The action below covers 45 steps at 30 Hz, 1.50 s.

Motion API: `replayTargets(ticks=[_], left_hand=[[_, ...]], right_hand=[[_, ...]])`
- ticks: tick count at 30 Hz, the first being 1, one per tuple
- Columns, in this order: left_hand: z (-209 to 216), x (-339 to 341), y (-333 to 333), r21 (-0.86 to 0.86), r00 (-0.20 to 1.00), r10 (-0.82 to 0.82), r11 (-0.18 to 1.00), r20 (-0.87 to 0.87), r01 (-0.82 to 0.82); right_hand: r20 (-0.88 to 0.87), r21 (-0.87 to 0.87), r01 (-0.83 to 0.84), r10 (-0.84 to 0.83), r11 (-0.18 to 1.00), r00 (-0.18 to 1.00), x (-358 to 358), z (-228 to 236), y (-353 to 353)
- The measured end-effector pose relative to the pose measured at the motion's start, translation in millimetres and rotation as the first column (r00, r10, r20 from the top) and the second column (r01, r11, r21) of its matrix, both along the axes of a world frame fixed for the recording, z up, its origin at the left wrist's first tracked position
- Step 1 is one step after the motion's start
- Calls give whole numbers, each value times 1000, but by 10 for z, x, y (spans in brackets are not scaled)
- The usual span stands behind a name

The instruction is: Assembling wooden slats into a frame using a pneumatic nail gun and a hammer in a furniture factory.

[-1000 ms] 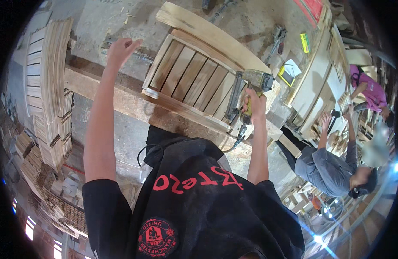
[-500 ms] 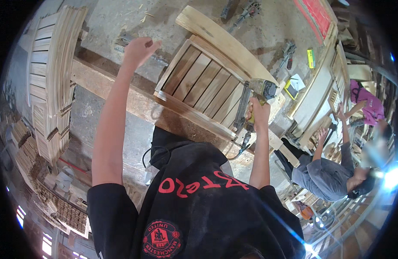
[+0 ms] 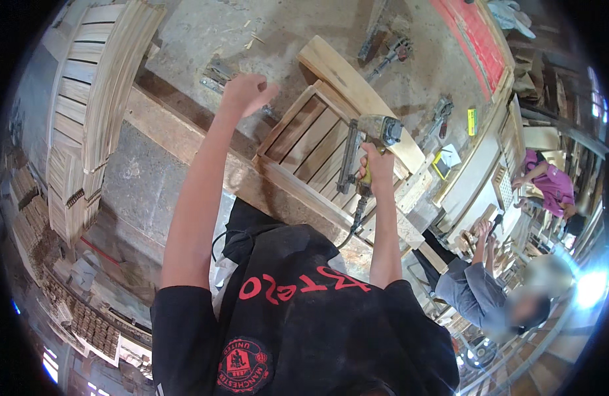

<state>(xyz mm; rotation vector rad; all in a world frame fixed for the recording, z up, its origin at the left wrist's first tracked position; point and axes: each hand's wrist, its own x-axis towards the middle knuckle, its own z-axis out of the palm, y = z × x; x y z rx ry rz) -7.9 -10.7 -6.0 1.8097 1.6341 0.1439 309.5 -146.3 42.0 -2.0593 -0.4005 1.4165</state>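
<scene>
My right hand (image 3: 378,166) is wrapped round the handle of a pneumatic nail gun (image 3: 382,128), which has a dark magazine and an air hose below. The tool is over the right part of a slatted wooden panel (image 3: 310,150), hiding some of its slats. I cannot tell whether its nose touches the wood. My left hand (image 3: 246,94) hovers beyond the panel's left corner, fingers loosely bent and apart, with nothing visible in them. A broad wooden board (image 3: 347,74) lies along the panel's far side. The panel rests on a wooden beam (image 3: 166,125) of the bench.
Slatted panels (image 3: 113,79) stand stacked at left. Metal clamps (image 3: 391,56) lie on the far surface, near a yellow box (image 3: 472,122). At right, one person in grey (image 3: 473,290) and another in purple (image 3: 554,188) work with wood. An air hose (image 3: 354,228) hangs near my right forearm.
The view has shifted. My right hand has brought the nail gun leftward, from the panel's right end to over its slats. My left hand stays raised near the panel's far left corner.
</scene>
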Motion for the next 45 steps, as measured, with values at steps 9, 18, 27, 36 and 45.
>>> replayTargets(ticks=[9,18,27,36,45], left_hand=[[1,-73,-37,54,998,27,998,58,-30],[9,-52,-44,28,996,30,999,82,-32],[7,-51,-38,49,996,17,999,91,-21],[-64,-112,-98,55,997,33,998,70,-37],[-63,-102,-99,221,964,51,969,259,-110]], right_hand=[[-23,14,-91,91,996,996,-371,64,203],[-46,17,-137,138,990,989,-570,-72,517],[-102,20,-106,108,994,989,-544,-12,519],[-5,-161,-730,739,664,674,-550,34,-405],[293,-44,-966,928,254,231,-1085,-110,-858]])
